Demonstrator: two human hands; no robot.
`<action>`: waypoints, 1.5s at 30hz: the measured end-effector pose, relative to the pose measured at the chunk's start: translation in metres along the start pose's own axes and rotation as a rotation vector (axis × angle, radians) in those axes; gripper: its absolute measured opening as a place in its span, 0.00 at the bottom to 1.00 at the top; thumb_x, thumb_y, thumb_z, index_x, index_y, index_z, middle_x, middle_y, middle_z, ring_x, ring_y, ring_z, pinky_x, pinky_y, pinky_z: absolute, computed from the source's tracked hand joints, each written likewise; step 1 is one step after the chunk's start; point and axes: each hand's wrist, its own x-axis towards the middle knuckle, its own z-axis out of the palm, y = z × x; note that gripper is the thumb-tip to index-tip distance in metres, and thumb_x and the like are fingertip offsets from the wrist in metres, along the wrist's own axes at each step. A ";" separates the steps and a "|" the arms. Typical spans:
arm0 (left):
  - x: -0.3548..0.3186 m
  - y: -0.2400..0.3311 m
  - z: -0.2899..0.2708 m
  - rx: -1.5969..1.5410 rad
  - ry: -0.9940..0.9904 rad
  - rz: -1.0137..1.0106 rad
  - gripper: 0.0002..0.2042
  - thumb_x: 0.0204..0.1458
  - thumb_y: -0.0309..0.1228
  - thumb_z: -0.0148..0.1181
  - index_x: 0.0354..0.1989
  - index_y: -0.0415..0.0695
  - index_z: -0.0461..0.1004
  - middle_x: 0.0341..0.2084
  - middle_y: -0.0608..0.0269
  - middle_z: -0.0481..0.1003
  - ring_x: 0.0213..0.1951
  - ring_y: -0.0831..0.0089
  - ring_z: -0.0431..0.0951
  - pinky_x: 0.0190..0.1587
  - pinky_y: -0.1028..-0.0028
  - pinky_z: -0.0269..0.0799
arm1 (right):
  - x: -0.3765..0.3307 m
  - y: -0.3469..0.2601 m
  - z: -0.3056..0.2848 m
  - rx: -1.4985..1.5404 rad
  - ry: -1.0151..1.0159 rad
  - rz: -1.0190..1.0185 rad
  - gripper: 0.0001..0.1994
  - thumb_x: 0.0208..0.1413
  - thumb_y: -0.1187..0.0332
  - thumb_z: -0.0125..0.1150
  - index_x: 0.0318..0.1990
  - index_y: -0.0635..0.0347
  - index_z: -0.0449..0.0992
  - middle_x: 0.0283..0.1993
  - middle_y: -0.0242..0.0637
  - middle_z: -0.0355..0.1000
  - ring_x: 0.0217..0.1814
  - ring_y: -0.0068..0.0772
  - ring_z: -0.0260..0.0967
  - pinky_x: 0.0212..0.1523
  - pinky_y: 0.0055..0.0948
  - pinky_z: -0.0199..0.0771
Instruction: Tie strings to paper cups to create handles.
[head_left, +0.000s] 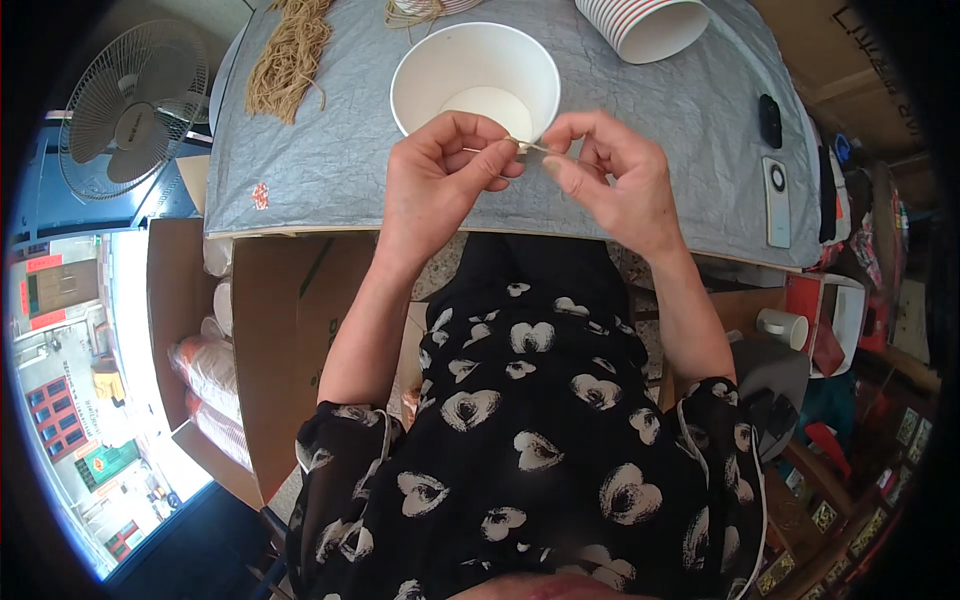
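My left hand (445, 175) and my right hand (618, 180) meet above the near rim of a white paper bucket (475, 70), thumbs and fingers pinched. Between them runs a short light tan string (533, 147), each hand gripping part of it. A small loop or knot seems to lie at the left fingertips, too small to make out. The bucket stands open side up, and its near edge is partly hidden behind my hands. To its left a bundle of brown twine (288, 62) hangs loose over the grey table cover.
Stacked paper buckets (645, 28) lie on their side at the far right of the covered table (340, 180). A phone (777, 203) and a black object (769, 121) rest near the right edge. Left are a fan (135, 125) and a cardboard box (270, 340) with wrapped stacks beside it.
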 end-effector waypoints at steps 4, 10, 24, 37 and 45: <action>0.001 0.003 -0.001 -0.048 -0.029 -0.059 0.09 0.60 0.24 0.63 0.46 0.33 0.78 0.34 0.60 0.82 0.36 0.76 0.83 0.37 0.79 0.80 | -0.002 -0.004 0.007 -0.280 0.011 -0.161 0.11 0.49 0.78 0.71 0.41 0.59 0.81 0.38 0.24 0.75 0.20 0.09 0.53 0.21 0.15 0.53; 0.001 0.004 0.002 -0.033 -0.031 -0.080 0.08 0.58 0.25 0.66 0.42 0.34 0.81 0.33 0.59 0.82 0.35 0.77 0.83 0.38 0.80 0.80 | -0.002 0.002 0.017 -0.260 0.088 -0.114 0.10 0.49 0.76 0.73 0.39 0.60 0.83 0.37 0.27 0.77 0.23 0.13 0.60 0.21 0.17 0.59; 0.002 0.000 0.002 -0.080 -0.048 -0.116 0.08 0.58 0.24 0.65 0.42 0.32 0.79 0.33 0.56 0.82 0.36 0.74 0.84 0.41 0.78 0.81 | -0.003 0.010 0.023 -0.200 0.169 -0.146 0.04 0.52 0.79 0.69 0.34 0.62 0.81 0.33 0.28 0.75 0.22 0.14 0.63 0.20 0.18 0.60; -0.001 -0.001 0.012 0.053 0.003 -0.020 0.06 0.56 0.22 0.65 0.40 0.32 0.80 0.31 0.57 0.83 0.36 0.76 0.84 0.42 0.78 0.81 | -0.003 0.001 0.019 0.154 0.113 0.126 0.04 0.60 0.74 0.65 0.36 0.66 0.79 0.31 0.28 0.75 0.26 0.11 0.65 0.26 0.14 0.62; -0.003 -0.001 0.008 0.093 -0.046 -0.005 0.07 0.56 0.22 0.66 0.41 0.32 0.80 0.33 0.55 0.84 0.38 0.75 0.84 0.42 0.78 0.81 | -0.003 0.010 0.014 0.517 0.048 0.377 0.07 0.59 0.69 0.66 0.36 0.65 0.79 0.30 0.35 0.79 0.22 0.11 0.63 0.21 0.14 0.57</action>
